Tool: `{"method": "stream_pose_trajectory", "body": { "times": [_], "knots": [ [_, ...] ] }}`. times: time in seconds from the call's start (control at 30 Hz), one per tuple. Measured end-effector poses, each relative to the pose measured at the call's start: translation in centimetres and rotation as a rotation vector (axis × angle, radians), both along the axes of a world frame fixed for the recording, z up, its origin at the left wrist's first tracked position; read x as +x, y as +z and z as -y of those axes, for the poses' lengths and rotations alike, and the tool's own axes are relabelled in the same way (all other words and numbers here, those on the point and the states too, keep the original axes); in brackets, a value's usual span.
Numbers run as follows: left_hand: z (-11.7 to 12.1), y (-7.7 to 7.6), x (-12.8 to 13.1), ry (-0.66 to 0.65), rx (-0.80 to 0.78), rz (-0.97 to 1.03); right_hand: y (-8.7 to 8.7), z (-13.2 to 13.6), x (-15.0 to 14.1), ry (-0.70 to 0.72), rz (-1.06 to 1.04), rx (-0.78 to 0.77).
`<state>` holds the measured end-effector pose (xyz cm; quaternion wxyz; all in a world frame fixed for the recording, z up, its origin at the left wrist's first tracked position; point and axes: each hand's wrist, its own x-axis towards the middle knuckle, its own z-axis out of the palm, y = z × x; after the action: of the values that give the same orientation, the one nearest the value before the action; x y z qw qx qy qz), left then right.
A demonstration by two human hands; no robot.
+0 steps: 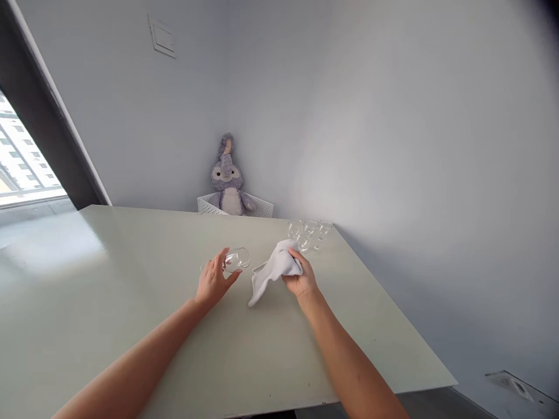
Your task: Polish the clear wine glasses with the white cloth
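My left hand [213, 278] is closed around a clear wine glass [233, 260], tipped on its side with its rim pointing right. The fingers cover the glass's middle. To the right, my right hand [302, 277] grips a white cloth [279, 263], bunched at the fingers with one corner hanging down toward the left. A small gap separates the cloth from the glass rim. Behind the cloth, several clear glasses [311, 228] stand grouped at the table's back right corner, partly hidden by it.
Both arms reach over a pale, glossy table [209, 361]. Beyond its back edge, a purple plush toy [230, 181] sits in a white perforated basket [262, 208]. A grey wall [414, 145] borders the right side, and a window [26, 151] is at left.
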<state>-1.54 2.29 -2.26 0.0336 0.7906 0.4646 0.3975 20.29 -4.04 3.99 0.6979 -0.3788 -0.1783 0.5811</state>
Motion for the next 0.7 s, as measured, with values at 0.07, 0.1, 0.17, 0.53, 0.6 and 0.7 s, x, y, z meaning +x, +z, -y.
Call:
{"method": "stream_pose_trajectory", "body": {
  "times": [0.07,0.1,0.17,0.53,0.6,0.7],
  "knots": [
    [-0.1,0.0,-0.1,0.016,0.002,0.006,0.4,0.2,-1.1,0.092,0.042,0.068],
    [-0.1,0.0,-0.1,0.014,0.009,0.01,0.5,0.4,-1.8,0.151,0.076,0.101],
    [0.0,0.1,-0.1,-0.006,0.022,0.015,0.5,0.6,-3.4,0.286,0.208,0.166],
    [0.8,1.1,0.2,-0.389,-0.068,-0.249,-1.7,2.4,-4.4,0.392,1.516,0.265],
    [0.9,1.4,0.3,-0.462,0.023,-0.337,-2.6,2.2,-4.2,0.493,1.383,0.228],
    [1.1,2.2,0.5,-0.404,0.2,-0.393,-3.6,1.5,-4.4,0.513,0.947,0.147]
  ]
}}
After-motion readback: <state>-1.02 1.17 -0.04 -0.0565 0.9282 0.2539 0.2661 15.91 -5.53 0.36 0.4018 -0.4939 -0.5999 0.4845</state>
